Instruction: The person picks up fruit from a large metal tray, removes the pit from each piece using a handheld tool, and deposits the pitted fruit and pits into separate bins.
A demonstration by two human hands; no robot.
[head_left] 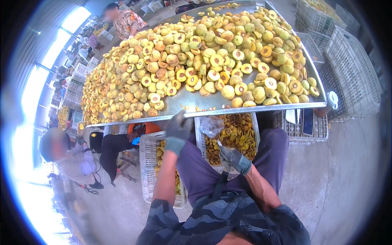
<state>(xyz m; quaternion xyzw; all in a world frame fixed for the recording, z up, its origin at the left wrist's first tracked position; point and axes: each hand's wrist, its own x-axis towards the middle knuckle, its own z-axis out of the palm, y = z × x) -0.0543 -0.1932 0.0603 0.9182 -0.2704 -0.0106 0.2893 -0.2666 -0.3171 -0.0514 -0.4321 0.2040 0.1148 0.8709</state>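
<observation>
A big heap of yellow peaches (175, 53), many cut in half with brown pits or hollows showing, covers the metal table (188, 100) in front of me. My left hand (178, 127), in a grey glove, is at the table's near edge, smeared by motion; whether it holds anything is unclear. In my gloved right hand (235, 159) is a small metal tool (219, 143), its thin end pointing up and forward. That hand hangs over a white crate (256, 126) of peach halves (241, 136) between my knees. Clear plastic film (211, 125) lies at the crate's far left.
Left of my legs stands another white crate (149, 175) with peach pieces. A phone (308, 121) lies on an upturned crate (314, 136) at right, near a lidded cup (332, 100). Stacked crates (353, 73) stand beyond. One co-worker (81, 163) sits left; another (124, 22) is behind the table.
</observation>
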